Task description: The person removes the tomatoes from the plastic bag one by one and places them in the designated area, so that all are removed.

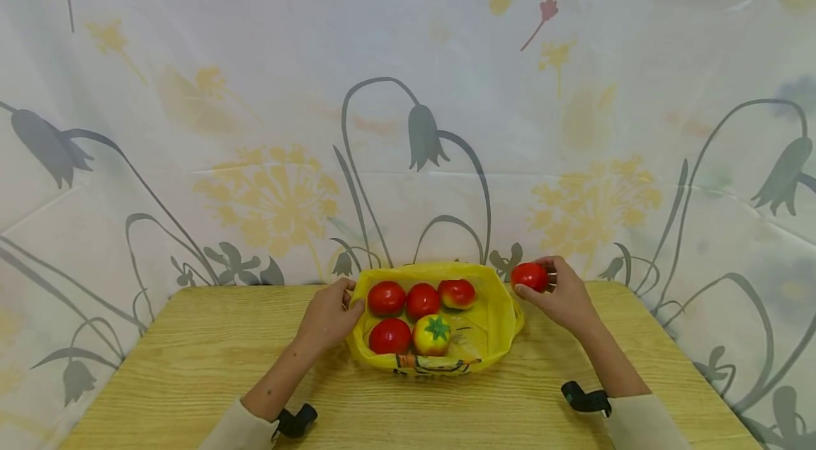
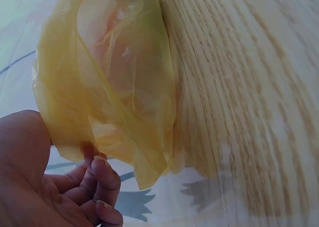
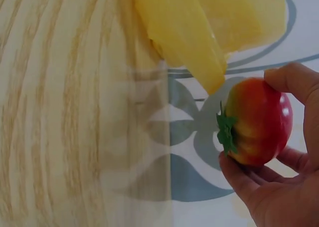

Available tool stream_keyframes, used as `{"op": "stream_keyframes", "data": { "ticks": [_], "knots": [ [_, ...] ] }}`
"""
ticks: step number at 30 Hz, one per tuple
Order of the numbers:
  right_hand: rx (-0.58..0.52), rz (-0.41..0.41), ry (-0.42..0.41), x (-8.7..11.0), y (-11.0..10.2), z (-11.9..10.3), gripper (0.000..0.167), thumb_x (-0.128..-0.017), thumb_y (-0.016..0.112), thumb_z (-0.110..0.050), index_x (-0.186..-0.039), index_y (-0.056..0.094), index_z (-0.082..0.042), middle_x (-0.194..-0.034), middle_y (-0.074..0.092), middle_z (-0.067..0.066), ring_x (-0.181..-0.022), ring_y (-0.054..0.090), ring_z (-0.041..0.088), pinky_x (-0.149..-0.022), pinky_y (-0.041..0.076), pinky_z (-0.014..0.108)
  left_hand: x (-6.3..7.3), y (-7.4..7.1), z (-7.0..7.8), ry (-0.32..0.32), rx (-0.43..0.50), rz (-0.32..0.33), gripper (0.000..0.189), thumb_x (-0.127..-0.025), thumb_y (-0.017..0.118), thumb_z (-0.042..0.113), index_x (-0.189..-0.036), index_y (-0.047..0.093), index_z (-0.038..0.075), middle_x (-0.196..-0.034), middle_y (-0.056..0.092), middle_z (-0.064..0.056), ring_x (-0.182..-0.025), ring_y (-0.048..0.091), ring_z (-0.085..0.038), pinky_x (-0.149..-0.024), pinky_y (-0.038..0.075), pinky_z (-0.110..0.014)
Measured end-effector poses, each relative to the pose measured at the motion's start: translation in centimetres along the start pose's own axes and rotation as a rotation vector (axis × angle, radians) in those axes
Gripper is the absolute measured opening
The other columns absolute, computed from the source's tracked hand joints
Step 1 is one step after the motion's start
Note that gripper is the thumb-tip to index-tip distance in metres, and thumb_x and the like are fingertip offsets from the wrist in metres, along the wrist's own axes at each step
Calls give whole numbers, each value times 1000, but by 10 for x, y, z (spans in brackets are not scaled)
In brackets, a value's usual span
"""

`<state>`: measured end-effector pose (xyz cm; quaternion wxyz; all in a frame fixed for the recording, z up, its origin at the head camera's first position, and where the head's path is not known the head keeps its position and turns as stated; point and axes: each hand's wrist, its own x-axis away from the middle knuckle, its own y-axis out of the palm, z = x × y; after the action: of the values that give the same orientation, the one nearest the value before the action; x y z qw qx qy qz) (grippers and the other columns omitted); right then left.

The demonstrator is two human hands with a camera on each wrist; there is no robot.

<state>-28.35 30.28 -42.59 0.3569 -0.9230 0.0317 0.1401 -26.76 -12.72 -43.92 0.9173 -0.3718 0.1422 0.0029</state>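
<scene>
A yellow plastic bag sits on the table with its mouth spread wide. Several red tomatoes lie inside, one of them yellowish with its green leafy top facing up. At the bag's left end my left hand pinches the rim between thumb and fingers; the left wrist view shows the thin film drawn up there. My right hand grips another tomato just past the bag's right end, apart from it. In the right wrist view this tomato's green calyx points left.
The wood-grain table ends at a back edge just behind the bag. A pale curtain printed with flowers hangs close behind it. Black wrist mounts sit at both sleeve cuffs. A bag handle sticks out on the right.
</scene>
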Motion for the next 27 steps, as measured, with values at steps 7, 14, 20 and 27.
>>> {"op": "stream_keyframes", "data": {
  "ticks": [7,14,20,27],
  "knots": [
    [24,7,-51,-3,8,10,64,-95,81,-17,-144,51,10,-134,57,32,-115,63,50,-98,55,61,0,-1,1,-3,-2,3,32,-97,71,15,-124,67,-2,-80,60,-2,-65,52,-15,-57,43,-29],
    [48,5,-51,-4,12,22,60,-94,81,-16,-141,54,9,-134,60,31,-115,64,46,-97,56,60,-1,1,-1,3,2,-1,31,-97,71,14,-123,67,-1,-79,58,-2,-64,50,-14,-56,41,-28],
    [68,-4,-30,-3,15,28,62,-95,81,-18,-141,52,10,-134,59,33,-114,64,47,-97,56,60,-1,1,-1,4,-4,-6,32,-97,70,15,-124,67,-2,-80,58,-2,-63,49,-14,-57,41,-28],
    [80,-20,3,0,18,29,64,-96,79,-17,-143,48,13,-137,55,36,-118,62,51,-100,54,62,1,1,-2,7,-3,-5,32,-97,70,14,-124,67,-3,-78,59,-2,-61,48,-13,-54,41,-27]
  ]
}}
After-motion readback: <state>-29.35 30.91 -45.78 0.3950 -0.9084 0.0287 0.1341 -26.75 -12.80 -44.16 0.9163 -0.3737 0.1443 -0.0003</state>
